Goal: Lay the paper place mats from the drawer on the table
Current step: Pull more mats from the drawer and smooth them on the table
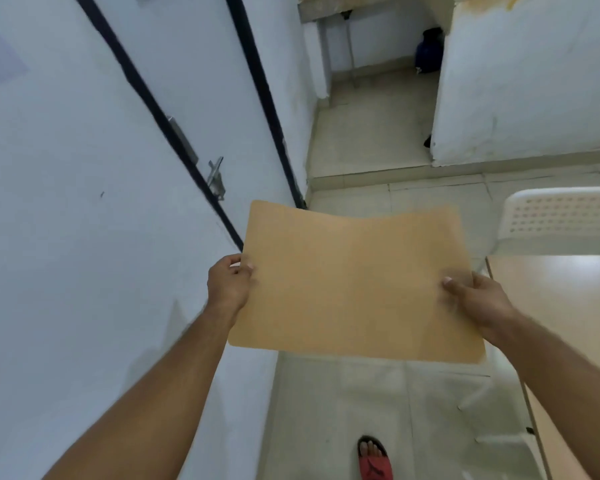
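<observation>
A tan paper place mat (355, 282) with rounded corners hangs flat in the air above the tiled floor, its far edge sagging a little. My left hand (228, 284) pinches its left edge and my right hand (478, 299) pinches its right edge, thumb on top. The light wooden table (568, 306) lies at the right, its near corner just beyond my right hand. The drawer is not in view.
A white door (84, 202) with a dark frame and a metal latch (216, 178) stands close on the left. A white plastic chair (565, 216) stands behind the table. A white wall (527, 81) and a passage lie ahead. My sandalled foot (374, 460) is on the floor below.
</observation>
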Action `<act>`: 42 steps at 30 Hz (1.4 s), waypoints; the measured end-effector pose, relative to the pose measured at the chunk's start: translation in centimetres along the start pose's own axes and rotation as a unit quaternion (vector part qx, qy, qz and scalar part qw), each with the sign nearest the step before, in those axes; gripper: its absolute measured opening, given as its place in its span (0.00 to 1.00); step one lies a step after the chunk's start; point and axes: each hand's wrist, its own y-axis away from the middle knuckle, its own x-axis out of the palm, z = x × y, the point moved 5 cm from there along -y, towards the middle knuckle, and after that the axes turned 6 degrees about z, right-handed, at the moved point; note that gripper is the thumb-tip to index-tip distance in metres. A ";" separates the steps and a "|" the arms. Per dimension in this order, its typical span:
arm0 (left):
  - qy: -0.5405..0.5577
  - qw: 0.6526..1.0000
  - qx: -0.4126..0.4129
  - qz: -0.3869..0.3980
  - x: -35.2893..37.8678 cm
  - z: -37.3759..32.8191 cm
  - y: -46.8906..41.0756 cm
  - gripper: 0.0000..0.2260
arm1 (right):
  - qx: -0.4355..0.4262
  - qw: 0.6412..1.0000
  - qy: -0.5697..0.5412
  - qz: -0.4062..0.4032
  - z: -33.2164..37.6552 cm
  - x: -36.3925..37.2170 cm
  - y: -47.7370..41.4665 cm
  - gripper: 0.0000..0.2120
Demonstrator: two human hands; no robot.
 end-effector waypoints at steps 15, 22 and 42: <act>-0.036 0.966 0.159 0.203 24.9 -22.3 -28.5 0.12 | -0.041 0.971 -0.029 -0.232 15.3 -5.1 -17.6 0.09; -0.108 0.883 0.257 0.377 44.5 -34.8 -29.6 0.15 | -0.026 0.896 -0.145 -0.418 13.0 -12.8 -16.8 0.08; -0.169 0.570 0.442 0.671 84.0 -45.7 4.7 0.09 | -0.010 0.560 -0.374 -0.739 4.4 -24.6 -7.3 0.02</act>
